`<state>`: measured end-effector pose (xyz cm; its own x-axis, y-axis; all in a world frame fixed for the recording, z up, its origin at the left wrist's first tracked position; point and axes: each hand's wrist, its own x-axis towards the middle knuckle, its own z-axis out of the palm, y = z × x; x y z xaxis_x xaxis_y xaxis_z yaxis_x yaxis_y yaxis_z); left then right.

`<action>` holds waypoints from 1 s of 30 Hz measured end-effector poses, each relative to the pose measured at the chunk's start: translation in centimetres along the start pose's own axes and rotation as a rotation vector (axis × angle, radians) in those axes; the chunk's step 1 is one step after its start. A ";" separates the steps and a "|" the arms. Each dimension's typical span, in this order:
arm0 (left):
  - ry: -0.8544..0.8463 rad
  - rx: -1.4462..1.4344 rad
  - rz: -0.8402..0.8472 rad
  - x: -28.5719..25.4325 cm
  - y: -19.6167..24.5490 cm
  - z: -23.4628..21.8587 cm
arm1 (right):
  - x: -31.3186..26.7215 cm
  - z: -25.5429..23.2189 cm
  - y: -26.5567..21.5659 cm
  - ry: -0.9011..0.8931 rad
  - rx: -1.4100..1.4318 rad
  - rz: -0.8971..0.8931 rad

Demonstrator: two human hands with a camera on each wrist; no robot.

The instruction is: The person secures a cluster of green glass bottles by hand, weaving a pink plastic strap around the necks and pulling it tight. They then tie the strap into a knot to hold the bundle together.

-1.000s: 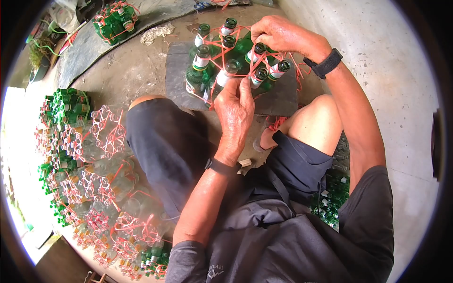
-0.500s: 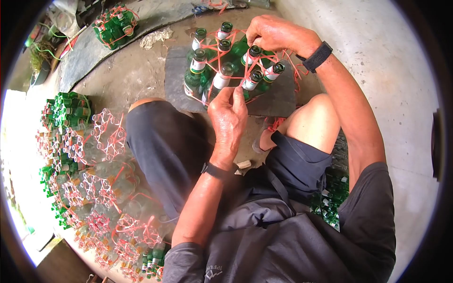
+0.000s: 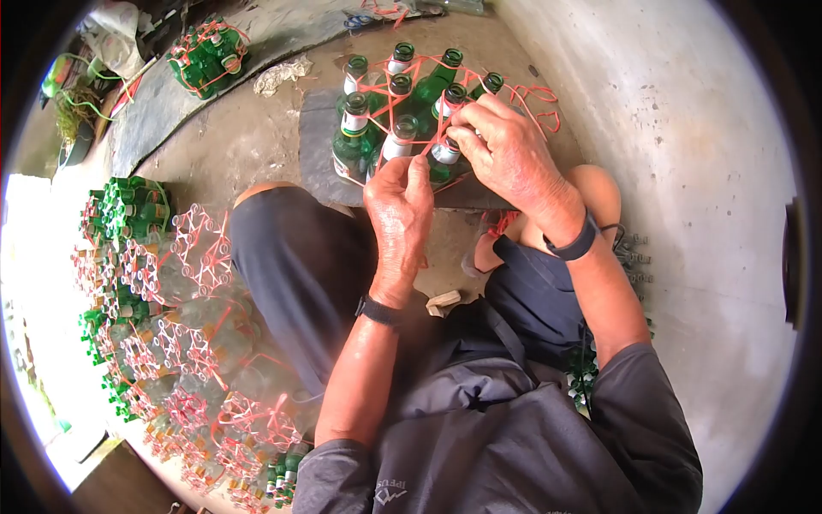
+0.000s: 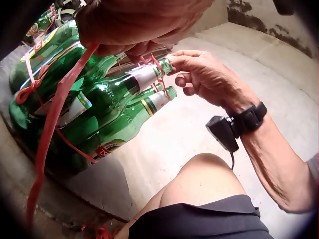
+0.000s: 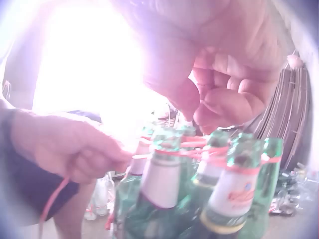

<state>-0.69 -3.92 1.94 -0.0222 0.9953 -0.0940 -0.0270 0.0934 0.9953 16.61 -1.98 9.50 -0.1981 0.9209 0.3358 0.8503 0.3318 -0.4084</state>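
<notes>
Green glass bottles (image 3: 349, 146) stand in a cluster, red plastic string (image 3: 385, 142) laced around their necks. At the near side of the cluster my left hand (image 3: 398, 206) pinches the string between thumb and fingers; a flat red strand (image 4: 55, 109) hangs from it in the left wrist view. My right hand (image 3: 514, 158) is over the near right bottles, its fingertips right at a bottle mouth (image 4: 165, 64). Its fingers are bent in the right wrist view, and I cannot tell whether they pinch string. White labels (image 5: 162, 181) wrap the bottle necks.
A dark flat slab (image 3: 321, 128) lies under the cluster. Another tied bundle of green bottles (image 3: 205, 56) stands at the far left. Many string-tied clear bottles (image 3: 205, 300) fill the floor on the left. A pale wall (image 3: 685, 171) rises on the right.
My right hand has come from the far side of the cluster back toward me, over the near right bottles. My left hand still pinches the string and has shifted slightly nearer to me.
</notes>
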 end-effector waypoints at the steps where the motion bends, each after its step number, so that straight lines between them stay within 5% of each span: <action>1: -0.004 0.005 0.003 0.1 0.0 -0.1 | -0.4 0.1 -0.3 0.006 0.002 0.003; 8: 0.006 0.036 0.031 0.2 0.9 -0.7 | -1.5 1.9 0.1 0.131 0.101 -0.051; 20: -0.005 0.022 0.055 0.4 0.3 -1.0 | -1.5 2.2 -0.3 0.063 0.054 0.008; 30: -0.038 0.031 0.049 -0.2 1.0 -0.2 | -0.9 1.2 1.8 -0.024 0.108 -0.111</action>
<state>-0.96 -4.02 2.97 0.0152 0.9989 -0.0452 0.0044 0.0452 0.9990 17.75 -1.93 7.47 -0.3004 0.8816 0.3641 0.7653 0.4506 -0.4596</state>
